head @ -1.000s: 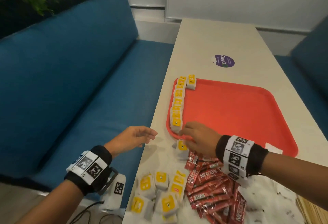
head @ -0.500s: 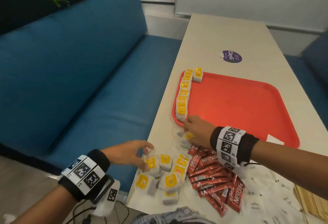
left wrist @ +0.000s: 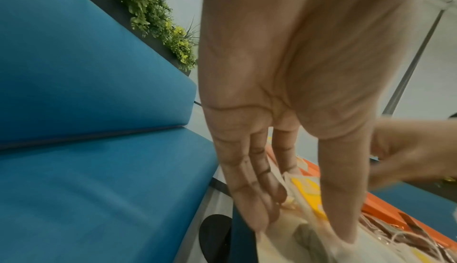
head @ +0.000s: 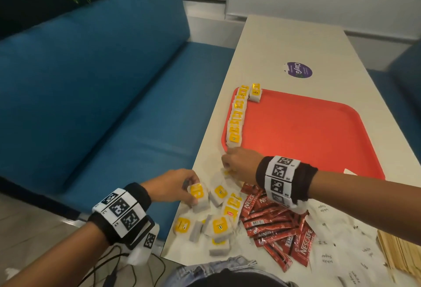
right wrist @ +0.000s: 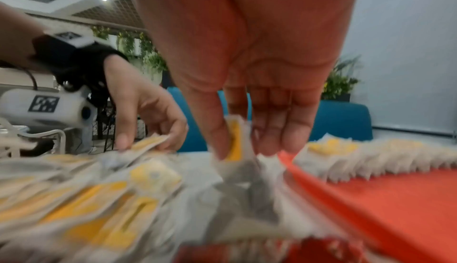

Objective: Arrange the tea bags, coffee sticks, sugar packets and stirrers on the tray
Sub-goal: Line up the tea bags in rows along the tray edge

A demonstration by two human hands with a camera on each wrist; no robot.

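One red tray [head: 307,138], flat and round-cornered, lay on the pale table [head: 284,43] in the head view, and it held a single overlapping row [head: 237,118] of yellow-labelled paper tea bags along its left rim, with one more tea bag beside the row's far end. The right hand [head: 241,163] sat at the tray's near left corner, fingers curled down onto a tea bag on the table. The left hand [head: 173,186] pinched a bag [head: 198,195] at the edge of the loose heap [head: 214,218] near the table's front. Glossy red coffee sticks [head: 278,225] lay fanned beside the heap, white sugar packets [head: 337,241] to their right, and thin wooden stirrers [head: 401,252] stacked at the far right edge, all off the tray. In the left wrist view, the left hand's [left wrist: 284,110] fingers [left wrist: 249,189] and thumb closed on that bag [left wrist: 306,193], the tray's [left wrist: 395,210] rim just beyond. In the blurred right wrist view, the right hand [right wrist: 247,71] pinched a tea bag [right wrist: 235,142] between thumb and fingers, just off the tray's [right wrist: 383,198] edge, with the row [right wrist: 371,159] standing on the tray behind and the left hand [right wrist: 143,110] gripping its bag nearby.
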